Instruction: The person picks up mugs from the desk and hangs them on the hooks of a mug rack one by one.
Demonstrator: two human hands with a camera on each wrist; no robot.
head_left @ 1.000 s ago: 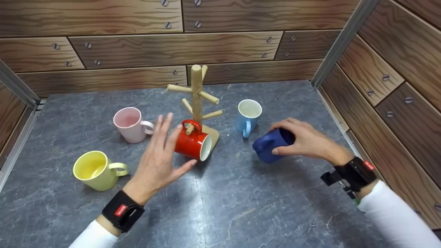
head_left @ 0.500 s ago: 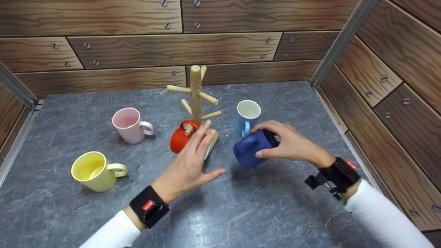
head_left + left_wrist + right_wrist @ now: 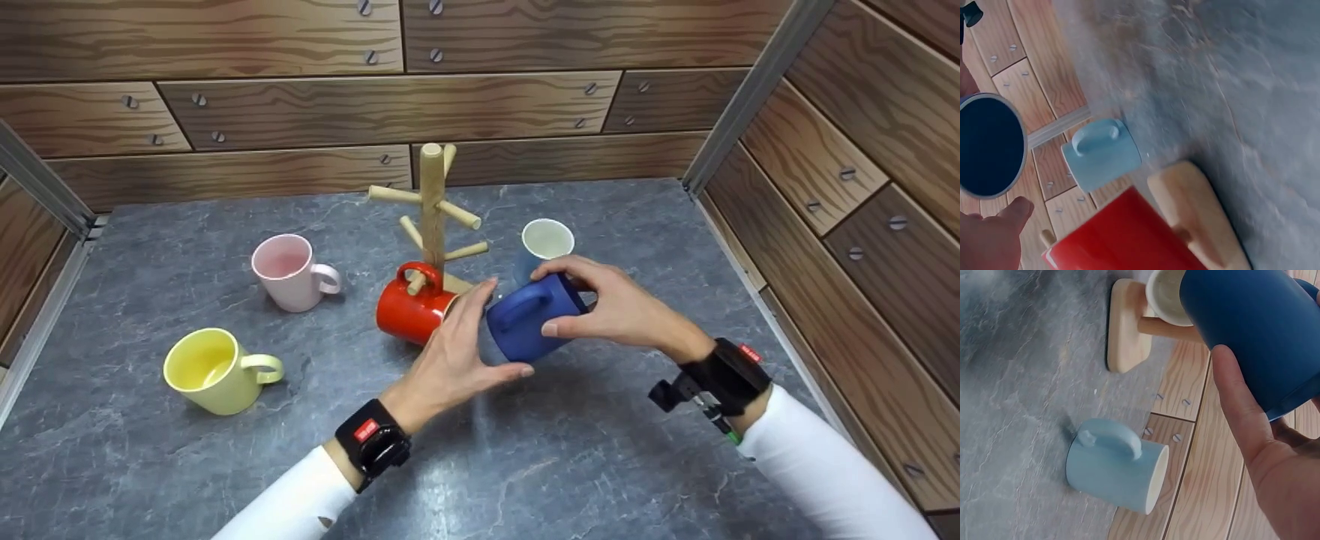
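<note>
Tilted on its side above the table, a dark blue mug (image 3: 525,322) has its handle facing up. My right hand (image 3: 619,307) grips it near the rim, thumb on the near side and fingers on the far side. My left hand (image 3: 450,356) reaches toward the mug's base with thumb and fingers spread; the left wrist view shows a gap between the thumb and the base (image 3: 991,146). Just beyond the left hand, a red mug (image 3: 409,311) hangs by its handle from a low peg of the wooden mug tree (image 3: 433,210). My left fingers partly hide its mouth.
Behind my right hand stands a light blue mug (image 3: 1112,467), partly covered in the head view. A pink mug (image 3: 292,277) and a yellow mug (image 3: 217,375) stand upright at the left. Wood-patterned walls (image 3: 375,112) border the grey table (image 3: 562,465).
My right hand has carried the dark blue mug leftward, toward the mug tree. My left hand has moved right, from beside the red mug to the dark blue mug's base.
</note>
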